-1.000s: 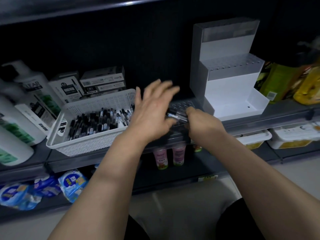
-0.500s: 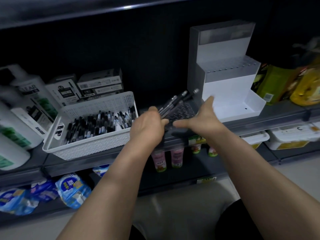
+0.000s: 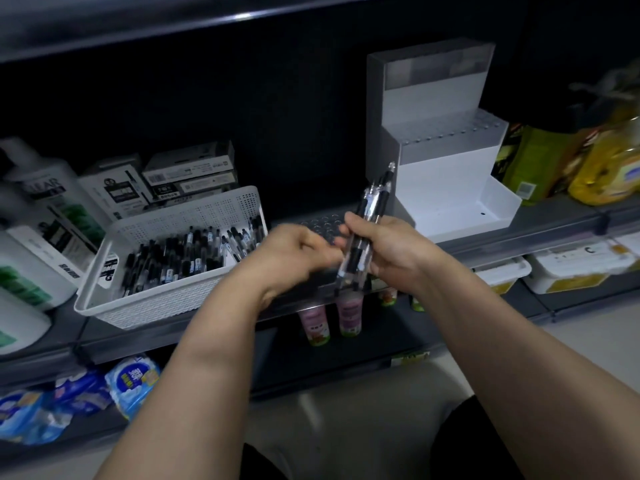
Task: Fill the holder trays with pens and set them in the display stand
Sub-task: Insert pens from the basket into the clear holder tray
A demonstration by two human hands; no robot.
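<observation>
Hands [image 3: 294, 252] [image 3: 389, 252] at pen bundle [image 3: 372, 209] beside white basket [image 3: 166, 304] of pens [image 3: 180, 258]

Clock set on the two hands. At twelve, the dark holder tray [image 3: 318, 223] lies flat on the shelf, and the air above it is open up to the upper shelf [image 3: 207, 22]: widest lane here. At one, the pens [image 3: 372, 209] gripped in the right hand [image 3: 384, 251] jut up across the display stand [image 3: 446, 181]. The stand walls off one to two, though its low front step is open from above. At nine, the open-topped white basket [image 3: 173, 299] sits just beside the tray. Boxes [image 3: 188, 171] are stacked behind it at ten. Big bottles [image 3: 45, 202] close far nine, and green and yellow packs [image 3: 540, 157] close two to three. The left hand [image 3: 294, 254] crowds the pens' lower end.
</observation>
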